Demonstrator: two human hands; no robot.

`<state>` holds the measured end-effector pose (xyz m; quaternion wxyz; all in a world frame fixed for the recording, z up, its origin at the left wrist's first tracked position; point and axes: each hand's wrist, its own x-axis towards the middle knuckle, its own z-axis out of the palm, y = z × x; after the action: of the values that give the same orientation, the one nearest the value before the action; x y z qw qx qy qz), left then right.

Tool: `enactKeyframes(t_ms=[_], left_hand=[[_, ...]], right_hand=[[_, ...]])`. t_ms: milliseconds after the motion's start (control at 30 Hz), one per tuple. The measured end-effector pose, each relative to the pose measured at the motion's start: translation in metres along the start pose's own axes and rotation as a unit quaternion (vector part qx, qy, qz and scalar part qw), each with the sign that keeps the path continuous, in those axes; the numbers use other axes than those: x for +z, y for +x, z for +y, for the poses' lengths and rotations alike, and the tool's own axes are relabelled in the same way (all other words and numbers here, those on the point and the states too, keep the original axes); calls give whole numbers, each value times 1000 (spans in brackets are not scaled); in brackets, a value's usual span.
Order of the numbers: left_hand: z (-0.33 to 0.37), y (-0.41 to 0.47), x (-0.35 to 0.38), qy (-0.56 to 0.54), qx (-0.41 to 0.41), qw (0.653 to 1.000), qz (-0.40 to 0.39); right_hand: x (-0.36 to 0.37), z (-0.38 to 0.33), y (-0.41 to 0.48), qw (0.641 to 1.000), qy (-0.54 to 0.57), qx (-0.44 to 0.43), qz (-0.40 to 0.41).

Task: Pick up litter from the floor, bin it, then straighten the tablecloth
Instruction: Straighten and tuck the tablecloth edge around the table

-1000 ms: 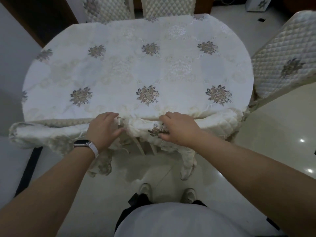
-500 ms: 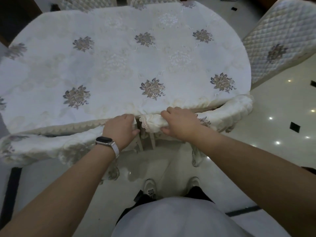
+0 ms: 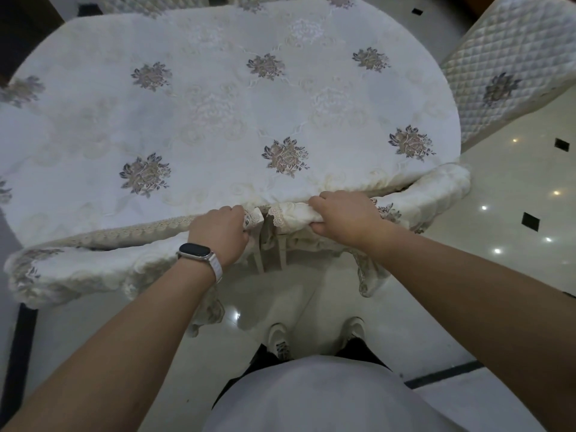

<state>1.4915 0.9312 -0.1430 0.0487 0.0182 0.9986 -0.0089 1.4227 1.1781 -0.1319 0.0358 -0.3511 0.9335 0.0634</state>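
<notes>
A cream tablecloth [image 3: 218, 120] with embroidered flower clusters covers a round table in front of me. Its near hem is bunched and rolled along the table's front edge. My left hand [image 3: 218, 233], a watch on its wrist, is closed on the lace-trimmed hem just left of centre. My right hand [image 3: 343, 215] grips a rolled fold of the same hem to the right. The two hands sit close together with a small gap of gathered cloth between them. No litter or bin is in view.
A quilted chair back [image 3: 511, 63] stands at the right of the table, and more quilted chairs [image 3: 156, 3] show at the far side. The glossy tiled floor [image 3: 514, 219] has small black inlays. My shoes [image 3: 280, 338] stand close below the table's edge.
The view has shifted closer to the table. Both hands have stayed on the hem and drawn the bunched cloth up toward the table's edge, the right hand rolling its fold.
</notes>
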Motion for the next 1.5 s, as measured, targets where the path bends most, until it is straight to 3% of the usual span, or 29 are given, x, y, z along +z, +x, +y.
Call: enactKeyframes(t_ms=[833, 1067, 1500], left_hand=[[-8, -14, -9, 9, 7, 1000, -20], [3, -13, -9, -31, -1, 1000, -7], [82, 26, -47, -153, 203, 963, 89]], right_hand=[[-8, -4, 1, 1000, 22, 7, -10], [-18, -4, -6, 999, 40, 15, -8], [-52, 66, -72, 983, 83, 144, 80]])
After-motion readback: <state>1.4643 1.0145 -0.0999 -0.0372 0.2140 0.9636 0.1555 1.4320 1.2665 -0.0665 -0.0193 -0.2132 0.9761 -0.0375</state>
